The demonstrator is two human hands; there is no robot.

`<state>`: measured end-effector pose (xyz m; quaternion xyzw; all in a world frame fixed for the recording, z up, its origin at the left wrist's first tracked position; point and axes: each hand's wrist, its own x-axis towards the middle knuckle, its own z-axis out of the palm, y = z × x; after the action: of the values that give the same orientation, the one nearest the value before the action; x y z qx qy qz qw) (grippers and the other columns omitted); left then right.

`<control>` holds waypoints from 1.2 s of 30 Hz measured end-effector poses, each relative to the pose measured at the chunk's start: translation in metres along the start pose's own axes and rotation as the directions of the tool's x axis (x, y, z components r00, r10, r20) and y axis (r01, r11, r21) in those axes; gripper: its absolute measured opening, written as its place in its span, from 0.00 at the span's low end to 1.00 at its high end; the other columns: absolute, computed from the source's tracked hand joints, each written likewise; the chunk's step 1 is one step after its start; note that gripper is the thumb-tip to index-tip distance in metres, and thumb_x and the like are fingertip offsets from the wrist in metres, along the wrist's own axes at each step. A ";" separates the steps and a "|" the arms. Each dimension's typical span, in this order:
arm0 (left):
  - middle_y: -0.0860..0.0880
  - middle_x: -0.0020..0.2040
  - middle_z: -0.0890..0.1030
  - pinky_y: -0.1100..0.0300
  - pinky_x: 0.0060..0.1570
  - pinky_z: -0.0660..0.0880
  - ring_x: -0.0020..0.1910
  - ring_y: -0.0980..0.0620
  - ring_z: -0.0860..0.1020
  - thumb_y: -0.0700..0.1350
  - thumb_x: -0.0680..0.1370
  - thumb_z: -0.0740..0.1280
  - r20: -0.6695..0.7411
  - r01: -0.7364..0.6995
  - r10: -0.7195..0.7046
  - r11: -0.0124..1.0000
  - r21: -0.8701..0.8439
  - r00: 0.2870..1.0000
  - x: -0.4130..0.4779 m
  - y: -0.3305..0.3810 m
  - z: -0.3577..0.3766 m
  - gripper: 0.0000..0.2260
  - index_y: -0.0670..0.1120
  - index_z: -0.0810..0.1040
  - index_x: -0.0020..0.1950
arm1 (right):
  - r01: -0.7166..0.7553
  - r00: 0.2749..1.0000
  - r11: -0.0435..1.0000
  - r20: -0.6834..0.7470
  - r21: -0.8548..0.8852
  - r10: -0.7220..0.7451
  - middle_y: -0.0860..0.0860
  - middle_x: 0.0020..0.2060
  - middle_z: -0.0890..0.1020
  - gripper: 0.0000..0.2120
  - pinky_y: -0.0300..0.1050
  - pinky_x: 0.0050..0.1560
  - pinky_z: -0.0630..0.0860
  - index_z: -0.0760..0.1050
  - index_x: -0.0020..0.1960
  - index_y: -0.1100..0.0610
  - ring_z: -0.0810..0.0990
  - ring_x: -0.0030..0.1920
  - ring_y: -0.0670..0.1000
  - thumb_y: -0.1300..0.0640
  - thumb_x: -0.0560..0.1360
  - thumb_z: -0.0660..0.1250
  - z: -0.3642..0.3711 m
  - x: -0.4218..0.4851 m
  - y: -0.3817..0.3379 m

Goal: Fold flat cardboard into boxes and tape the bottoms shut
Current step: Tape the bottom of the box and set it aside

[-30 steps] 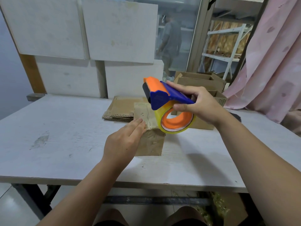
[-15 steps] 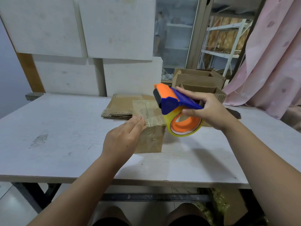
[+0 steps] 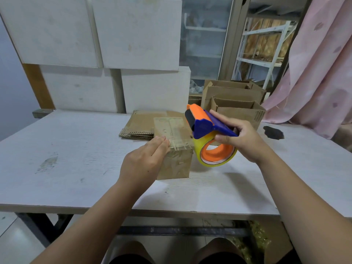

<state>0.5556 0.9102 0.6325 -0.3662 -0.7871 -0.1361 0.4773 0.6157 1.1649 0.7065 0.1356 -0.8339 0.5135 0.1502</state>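
Note:
A small folded cardboard box (image 3: 176, 162) stands on the white table (image 3: 76, 149), its upturned face covered in clear tape. My left hand (image 3: 146, 159) rests flat against the box's near left top edge, fingers straight. My right hand (image 3: 242, 140) grips the blue handle of an orange and blue tape dispenser (image 3: 207, 134) with a yellow tape roll, held just right of the box, a little above the table. A stack of flat cardboard (image 3: 141, 126) lies behind the box.
Several open folded boxes (image 3: 236, 103) stand at the table's back right. White panels (image 3: 114, 44) lean along the back. A dark patch (image 3: 273, 132) marks the table at the right. A pink curtain (image 3: 320, 63) hangs at the far right.
My right hand has carried the tape dispenser to the right and down, off the box top to its right side. My left hand stays on the box edge.

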 end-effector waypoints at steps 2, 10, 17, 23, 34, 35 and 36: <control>0.43 0.52 0.83 0.55 0.29 0.78 0.48 0.46 0.83 0.35 0.68 0.74 0.013 0.010 -0.010 1.000 -0.003 1.000 0.000 0.001 0.000 0.13 0.39 0.83 0.52 | -0.004 1.000 0.999 -0.031 0.048 0.005 0.35 0.53 0.81 0.27 0.32 0.49 0.74 0.72 0.63 0.41 0.79 0.51 0.39 0.56 0.66 0.72 0.002 -0.001 0.005; 0.40 0.52 0.83 0.53 0.29 0.79 0.48 0.43 0.83 0.33 0.63 0.79 0.099 0.038 -0.037 0.999 -0.006 0.994 0.001 0.004 -0.003 0.19 0.37 0.82 0.53 | -0.040 0.997 0.981 -0.054 0.190 0.051 0.44 0.60 0.80 0.30 0.47 0.62 0.74 0.74 0.63 0.39 0.77 0.61 0.48 0.45 0.62 0.75 0.009 0.000 0.024; 0.45 0.53 0.80 0.54 0.31 0.79 0.45 0.44 0.82 0.45 0.78 0.60 0.142 0.050 -0.032 0.991 -0.126 0.989 0.006 0.000 -0.007 0.12 0.40 0.77 0.56 | -0.065 0.993 0.966 -0.081 0.250 0.088 0.44 0.61 0.80 0.34 0.47 0.63 0.73 0.76 0.61 0.38 0.77 0.63 0.48 0.35 0.56 0.78 0.016 -0.003 0.027; 0.52 0.56 0.72 0.58 0.45 0.72 0.51 0.51 0.73 0.55 0.75 0.68 0.480 0.346 -0.252 0.931 -0.118 0.840 0.029 0.008 -0.032 0.31 0.54 0.60 0.75 | -0.054 0.993 0.967 -0.088 0.249 0.078 0.42 0.59 0.81 0.31 0.42 0.60 0.75 0.75 0.61 0.40 0.77 0.62 0.47 0.44 0.59 0.78 0.021 -0.004 0.019; 0.48 0.43 0.83 0.59 0.24 0.74 0.32 0.48 0.81 0.43 0.62 0.80 0.214 0.077 -0.079 0.997 0.021 0.974 0.025 0.013 -0.012 0.14 0.43 0.84 0.45 | -0.003 0.996 0.982 -0.089 0.190 0.021 0.39 0.57 0.80 0.26 0.29 0.49 0.73 0.72 0.63 0.41 0.78 0.55 0.37 0.55 0.66 0.71 0.041 -0.009 0.004; 0.48 0.43 0.84 0.59 0.23 0.73 0.32 0.48 0.81 0.42 0.64 0.80 0.208 0.098 -0.095 0.995 -0.002 0.973 0.024 0.012 -0.010 0.13 0.43 0.84 0.46 | 0.000 0.997 0.982 -0.078 0.187 0.014 0.37 0.56 0.80 0.26 0.29 0.48 0.73 0.72 0.62 0.41 0.78 0.55 0.36 0.55 0.67 0.71 0.041 -0.009 0.003; 0.48 0.44 0.84 0.59 0.24 0.74 0.34 0.47 0.81 0.42 0.65 0.79 0.191 0.098 -0.094 0.995 -0.012 0.977 0.020 0.011 -0.008 0.13 0.43 0.84 0.47 | 0.002 0.998 0.984 -0.067 0.176 0.010 0.36 0.56 0.79 0.26 0.29 0.48 0.73 0.72 0.63 0.41 0.78 0.55 0.36 0.56 0.67 0.71 0.039 -0.010 0.002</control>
<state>0.5626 0.9225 0.6524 -0.3441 -0.8445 -0.1318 0.3886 0.6191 1.1314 0.6841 0.1291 -0.7799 0.5899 0.1648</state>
